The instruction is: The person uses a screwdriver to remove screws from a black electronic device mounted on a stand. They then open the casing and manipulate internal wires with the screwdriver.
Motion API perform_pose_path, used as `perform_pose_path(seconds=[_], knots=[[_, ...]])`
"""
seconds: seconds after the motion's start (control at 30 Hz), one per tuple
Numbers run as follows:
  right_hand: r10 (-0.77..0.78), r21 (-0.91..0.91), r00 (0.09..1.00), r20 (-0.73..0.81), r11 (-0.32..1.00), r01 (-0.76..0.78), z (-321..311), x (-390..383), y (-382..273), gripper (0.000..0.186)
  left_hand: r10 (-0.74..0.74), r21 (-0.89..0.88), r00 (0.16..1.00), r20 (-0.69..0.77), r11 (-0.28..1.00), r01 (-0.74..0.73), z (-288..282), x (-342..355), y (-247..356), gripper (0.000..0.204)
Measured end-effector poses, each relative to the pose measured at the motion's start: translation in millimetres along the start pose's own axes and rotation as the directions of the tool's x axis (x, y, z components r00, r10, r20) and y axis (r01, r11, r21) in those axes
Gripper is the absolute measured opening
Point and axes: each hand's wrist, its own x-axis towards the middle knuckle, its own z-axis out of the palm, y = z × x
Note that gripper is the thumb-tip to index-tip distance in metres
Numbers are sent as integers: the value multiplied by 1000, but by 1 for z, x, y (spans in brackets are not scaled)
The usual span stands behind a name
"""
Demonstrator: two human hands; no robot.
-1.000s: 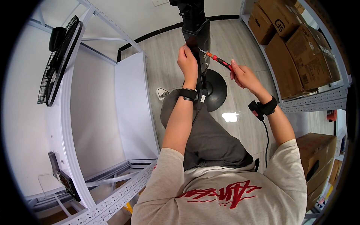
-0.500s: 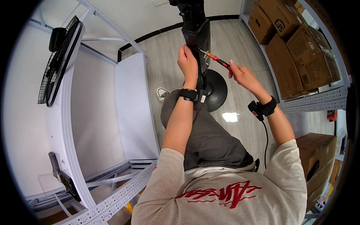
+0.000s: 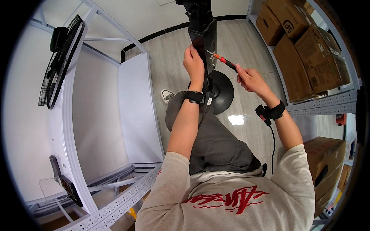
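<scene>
the red-and-black screwdriver-like tool [image 3: 224,61], pinched in the right hand [image 3: 250,79], points at the black stand [image 3: 208,37], seemingly working there. the left hand [image 3: 194,65] curls beside it, grip hidden; next likely calls for a steady tip.

The stand [image 3: 209,36] is left of the screwdriver [image 3: 229,63], with shelving [image 3: 138,107] farther left and boxes [image 3: 295,67] farther right.

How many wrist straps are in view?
2: the left strap circles the wrist of the left hand; the right strap circles that of the right hand, which holds the tool.
</scene>
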Motion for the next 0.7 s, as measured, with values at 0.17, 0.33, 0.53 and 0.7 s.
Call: perform_pose_path(seconds=[0.17, 0.33, 0.53, 0.7], knots=[[-203, 96, 977, -64, 973, 208, -5, 6, 12, 43, 8, 6, 1000, 1, 1000, -8, 2, -2, 4, 29], [-531, -207, 790, -306, 847, 490, 10, 7, 21, 33, 2, 13, 1000, -1, 1000, -2, 2, -2, 5, 29], [-58, -122, 997, -46, 991, 52, 7, -1, 4, 40, -18, -1, 1000, 7, 1000, 18, 0, -2, 4, 29], [-151, 185, 986, -70, 969, 161, 2, 7, 13, 37, 8, 7, 1000, 12, 1000, -8, 2, -1, 3, 30]])
